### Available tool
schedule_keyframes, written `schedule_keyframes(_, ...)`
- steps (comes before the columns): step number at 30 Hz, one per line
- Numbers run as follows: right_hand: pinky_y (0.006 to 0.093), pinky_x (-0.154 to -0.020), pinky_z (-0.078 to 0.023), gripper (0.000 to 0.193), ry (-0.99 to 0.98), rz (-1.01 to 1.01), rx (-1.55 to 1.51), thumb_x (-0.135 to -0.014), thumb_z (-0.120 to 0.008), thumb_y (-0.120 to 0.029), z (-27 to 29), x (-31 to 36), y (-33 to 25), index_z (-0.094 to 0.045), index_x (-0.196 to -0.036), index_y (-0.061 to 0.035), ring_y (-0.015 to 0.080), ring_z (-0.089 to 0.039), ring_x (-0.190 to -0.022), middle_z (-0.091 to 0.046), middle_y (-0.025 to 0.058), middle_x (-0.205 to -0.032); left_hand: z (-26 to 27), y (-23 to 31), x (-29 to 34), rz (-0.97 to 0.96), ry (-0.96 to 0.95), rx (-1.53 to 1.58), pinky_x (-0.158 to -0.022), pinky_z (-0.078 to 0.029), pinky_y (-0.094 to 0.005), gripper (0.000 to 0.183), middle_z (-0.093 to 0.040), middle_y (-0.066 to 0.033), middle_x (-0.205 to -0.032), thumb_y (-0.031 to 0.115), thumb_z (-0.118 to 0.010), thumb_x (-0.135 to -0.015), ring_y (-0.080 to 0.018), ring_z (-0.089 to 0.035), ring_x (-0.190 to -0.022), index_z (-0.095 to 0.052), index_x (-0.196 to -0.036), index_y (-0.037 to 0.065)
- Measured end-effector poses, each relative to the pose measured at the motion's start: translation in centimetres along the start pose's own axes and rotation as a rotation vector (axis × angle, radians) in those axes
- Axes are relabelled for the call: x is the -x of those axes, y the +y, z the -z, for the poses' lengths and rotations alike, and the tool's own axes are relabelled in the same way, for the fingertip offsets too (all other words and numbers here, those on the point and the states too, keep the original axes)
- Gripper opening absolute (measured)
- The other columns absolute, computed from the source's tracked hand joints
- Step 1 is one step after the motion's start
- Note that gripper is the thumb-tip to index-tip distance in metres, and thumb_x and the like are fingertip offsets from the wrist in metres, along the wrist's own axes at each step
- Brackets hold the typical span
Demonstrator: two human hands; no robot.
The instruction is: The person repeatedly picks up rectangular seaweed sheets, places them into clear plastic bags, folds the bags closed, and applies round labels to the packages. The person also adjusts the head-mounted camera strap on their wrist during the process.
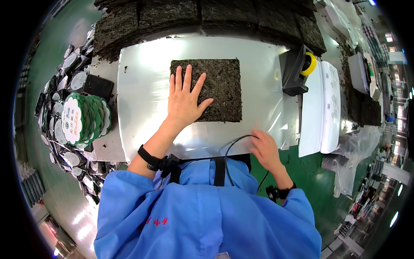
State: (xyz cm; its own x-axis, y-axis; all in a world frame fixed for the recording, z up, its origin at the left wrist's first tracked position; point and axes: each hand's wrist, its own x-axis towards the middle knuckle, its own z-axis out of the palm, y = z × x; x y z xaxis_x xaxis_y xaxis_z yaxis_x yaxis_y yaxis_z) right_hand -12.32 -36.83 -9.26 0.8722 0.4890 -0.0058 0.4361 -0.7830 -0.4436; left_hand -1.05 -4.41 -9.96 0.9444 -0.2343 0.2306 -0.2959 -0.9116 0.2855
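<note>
Spread, the left hand [185, 103] rests on the seaweed square [224, 90], laid centrally on the metal board [142, 99], seemingly unfinished; the right hand's [265, 150] grip, near the board's front edge, I cannot tell.

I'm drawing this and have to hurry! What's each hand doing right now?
Left hand: open, fingers spread flat on the dark square sheet.
Right hand: fingers blurred at the black cable; can't tell whether it's holding it.

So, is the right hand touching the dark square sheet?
Apart. In the head view, silver work surface shows between the right hand and the lower right corner of the dark square sheet.
</note>
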Motion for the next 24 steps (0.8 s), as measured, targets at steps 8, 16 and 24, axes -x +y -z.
schedule_keyframes(8,0.0435,-0.09,-0.048,0.026,0.343,-0.6,0.167,-0.087,-0.066,-0.02,2.4,5.7,0.4,-0.065,-0.103,0.0012,0.0361,-0.056,-0.11,-0.06,0.0192,-0.119,-0.2,0.0,-0.2,-0.015,-0.011,-0.045,-0.115,-0.016,-0.0561,0.069,-0.023,-0.0223,-0.154,0.053,-0.059,-0.088,-0.0456,-0.017,-0.142,-0.041,-0.146,0.018)
schedule_keyframes(16,0.0561,-0.11,-0.027,0.034,0.387,-0.384,0.225,-0.092,-0.054,-0.012,-4.6,-2.6,-0.4,-0.059,-0.12,0.0067,0.0413,-0.035,-0.136,-0.038,0.0258,-0.145,-0.2,0.1,0.2,-0.006,-0.02,-0.05,-0.115,-0.017,-0.0549,0.069,-0.023,-0.021,-0.155,0.052,-0.058,-0.088,-0.0443,-0.018,-0.142,-0.041,-0.146,0.018)
schedule_keyframes(24,0.046,-0.115,-0.023,0.04,0.21,0.138,-0.78,-0.096,-0.051,-0.017,3.4,-10.7,-4.5,-0.053,-0.132,0.0014,0.0351,-0.035,-0.139,-0.043,0.0199,-0.146,-0.3,-0.2,0.2,-0.003,-0.013,-0.062,-0.116,-0.017,-0.0542,0.07,-0.024,-0.0223,-0.154,0.052,-0.059,-0.088,-0.0451,-0.02,-0.142,-0.04,-0.146,0.018)
